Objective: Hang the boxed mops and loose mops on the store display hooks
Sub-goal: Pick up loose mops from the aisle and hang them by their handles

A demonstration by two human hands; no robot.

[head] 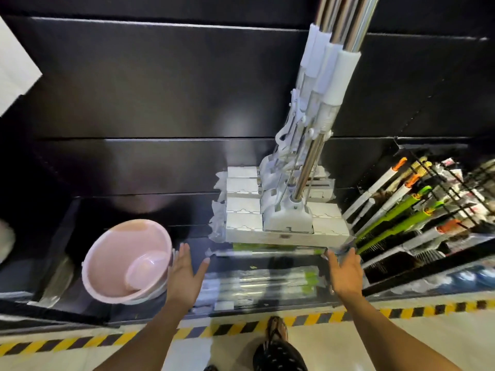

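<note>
Several loose mops [316,135] with chrome handles and white heads hang against the black display wall, their heads low over the bottom shelf. Under them lie several plastic-wrapped mops [267,279] with green and clear parts, flat on the black bottom shelf [241,314]. My left hand [184,274] reaches out with straight fingers above the left end of the wrapped mops. My right hand [345,274] is stretched out open at their right end, just below the white mop heads. Neither hand holds anything.
A stack of pink basins [126,261] leans on the shelf just left of my left hand. To the right a black rack holds green and orange-tipped brushes [396,210]. Yellow-black hazard tape [241,328] marks the floor at the shelf's foot, beside my sandalled foot [277,333].
</note>
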